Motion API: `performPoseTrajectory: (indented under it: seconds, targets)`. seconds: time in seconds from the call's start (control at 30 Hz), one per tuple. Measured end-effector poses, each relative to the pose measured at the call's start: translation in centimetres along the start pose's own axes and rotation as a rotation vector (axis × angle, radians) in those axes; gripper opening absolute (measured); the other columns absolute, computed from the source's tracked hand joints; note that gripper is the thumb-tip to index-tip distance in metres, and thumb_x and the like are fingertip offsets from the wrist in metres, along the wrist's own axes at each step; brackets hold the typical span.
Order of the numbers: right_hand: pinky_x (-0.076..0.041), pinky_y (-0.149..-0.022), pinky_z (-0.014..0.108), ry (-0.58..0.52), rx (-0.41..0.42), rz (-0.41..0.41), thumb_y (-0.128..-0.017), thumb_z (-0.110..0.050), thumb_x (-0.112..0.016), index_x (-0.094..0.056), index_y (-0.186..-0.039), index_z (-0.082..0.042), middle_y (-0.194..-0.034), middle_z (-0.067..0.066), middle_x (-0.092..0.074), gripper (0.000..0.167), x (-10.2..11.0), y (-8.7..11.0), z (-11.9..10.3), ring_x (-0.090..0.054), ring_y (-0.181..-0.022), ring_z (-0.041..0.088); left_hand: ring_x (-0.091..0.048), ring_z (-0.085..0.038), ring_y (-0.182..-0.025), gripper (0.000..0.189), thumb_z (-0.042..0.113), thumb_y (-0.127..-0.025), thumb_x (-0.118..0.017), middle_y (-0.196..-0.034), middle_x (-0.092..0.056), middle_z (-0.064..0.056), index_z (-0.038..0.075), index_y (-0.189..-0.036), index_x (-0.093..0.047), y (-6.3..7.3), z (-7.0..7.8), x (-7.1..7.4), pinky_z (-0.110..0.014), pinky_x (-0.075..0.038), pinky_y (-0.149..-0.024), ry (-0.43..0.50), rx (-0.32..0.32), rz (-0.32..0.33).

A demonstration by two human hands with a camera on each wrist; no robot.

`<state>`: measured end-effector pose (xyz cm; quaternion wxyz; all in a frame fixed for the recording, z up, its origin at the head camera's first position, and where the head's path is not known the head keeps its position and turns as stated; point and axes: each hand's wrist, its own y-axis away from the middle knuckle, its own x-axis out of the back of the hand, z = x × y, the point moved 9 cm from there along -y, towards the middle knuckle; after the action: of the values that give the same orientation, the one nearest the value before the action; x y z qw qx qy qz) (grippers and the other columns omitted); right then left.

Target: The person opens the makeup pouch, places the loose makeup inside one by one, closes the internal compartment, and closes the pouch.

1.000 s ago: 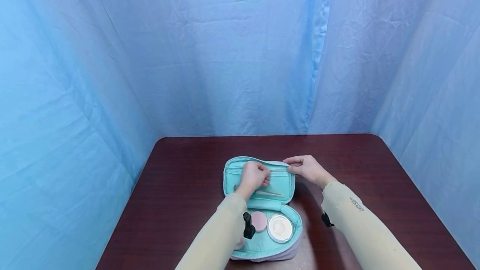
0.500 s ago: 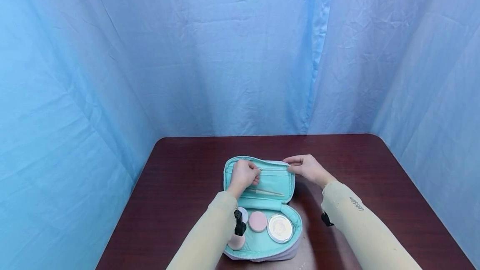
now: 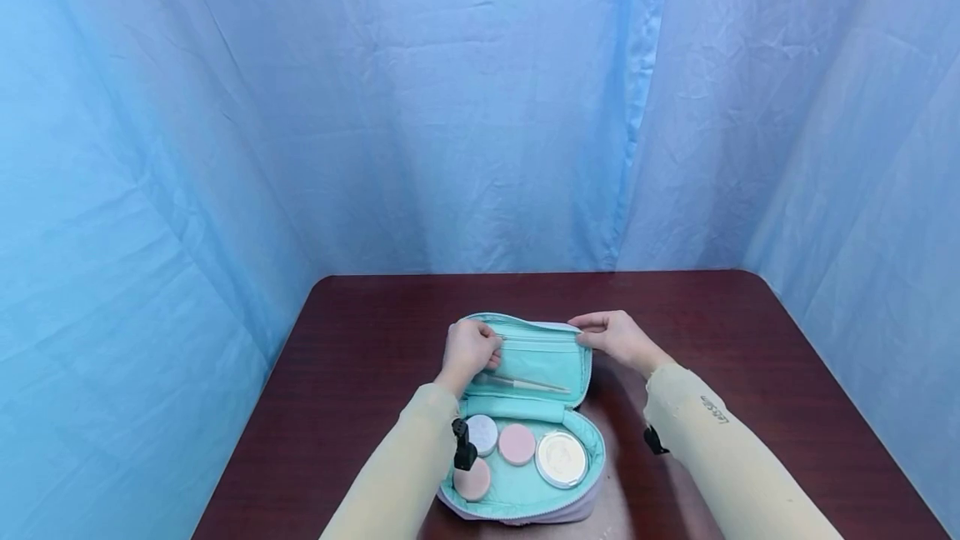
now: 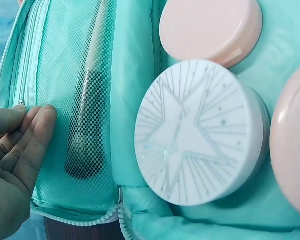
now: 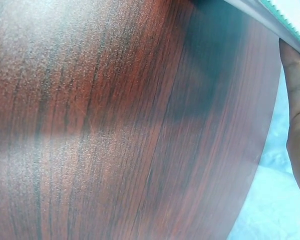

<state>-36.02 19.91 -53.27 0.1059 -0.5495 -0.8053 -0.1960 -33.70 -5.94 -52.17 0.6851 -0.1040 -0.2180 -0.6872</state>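
Observation:
A turquoise-lined cosmetic bag [image 3: 525,494] lies unfolded on the table. My left hand [image 3: 468,350] pinches the small zipper pull [image 4: 21,104] of the mesh pocket [image 4: 55,165] in its lid, near the lid's left end. Behind the mesh lies a makeup brush [image 4: 87,115] with dark and pale bristles. At the lid's upper right corner, my right hand [image 3: 618,338] holds the edge between thumb and fingers. The bag's lower half contains a white round case with a star [image 4: 195,130], two pink round cases [image 3: 517,444] and a silvery round compact [image 3: 561,459].
The dark reddish wooden table [image 3: 360,357] extends on both sides of the bag. Blue curtains [image 3: 487,107] hang behind it and at both sides. A black wrist camera [image 3: 463,444] on the left sleeve hangs over the bag's left edge.
My left hand has slid leftward along the pocket's zipper with the zipper pull, uncovering more of the brush and the round cases. The right hand stays at the lid corner.

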Motion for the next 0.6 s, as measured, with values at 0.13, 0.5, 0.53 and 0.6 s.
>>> performPoseTrajectory:
  seconds: [0.13,0.5,0.53,0.6]
  targets:
    - [-0.058,-0.094,0.042,0.003,0.006,-0.002,-0.099,-0.012,-0.067,-0.061,-0.139,-0.001,-0.125,0.017,-0.071,0.042,0.0,0.1,-0.2,-0.069,-0.114,0.026,-0.075,-0.028,-0.069,0.017,0.006,-0.096,-0.068,-0.077,-0.075,-0.015,-0.002,-0.085,-0.077,0.1,0.0,0.5,-0.040,-0.063,-0.066,-0.025,-0.018,0.010]
    - [-0.056,-0.096,0.047,0.007,0.001,0.017,-0.099,-0.012,-0.067,-0.062,-0.138,-0.001,-0.124,0.017,-0.071,0.042,0.3,0.2,0.2,-0.070,-0.113,0.026,-0.075,-0.029,-0.070,0.015,0.005,-0.096,-0.068,-0.077,-0.074,-0.017,-0.003,-0.087,-0.077,-0.1,-0.9,2.3,-0.038,-0.063,-0.064,0.023,-0.013,0.052]
    - [-0.056,-0.096,0.048,0.010,0.004,0.015,-0.099,-0.012,-0.067,-0.062,-0.139,0.000,-0.124,0.017,-0.071,0.042,0.4,0.2,0.2,-0.070,-0.113,0.026,-0.075,-0.029,-0.070,0.015,0.005,-0.096,-0.068,-0.077,-0.074,-0.017,-0.003,-0.088,-0.077,-0.1,-1.0,2.4,-0.038,-0.062,-0.063,0.027,-0.010,0.055]
    - [-0.055,-0.098,0.050,0.015,0.008,0.014,-0.099,-0.013,-0.067,-0.061,-0.139,0.000,-0.125,0.018,-0.071,0.042,0.4,0.2,0.2,-0.069,-0.113,0.027,-0.075,-0.029,-0.071,0.014,0.006,-0.096,-0.068,-0.078,-0.075,-0.017,-0.003,-0.089,-0.077,-0.2,-1.1,2.6,-0.038,-0.062,-0.063,0.033,-0.005,0.055]
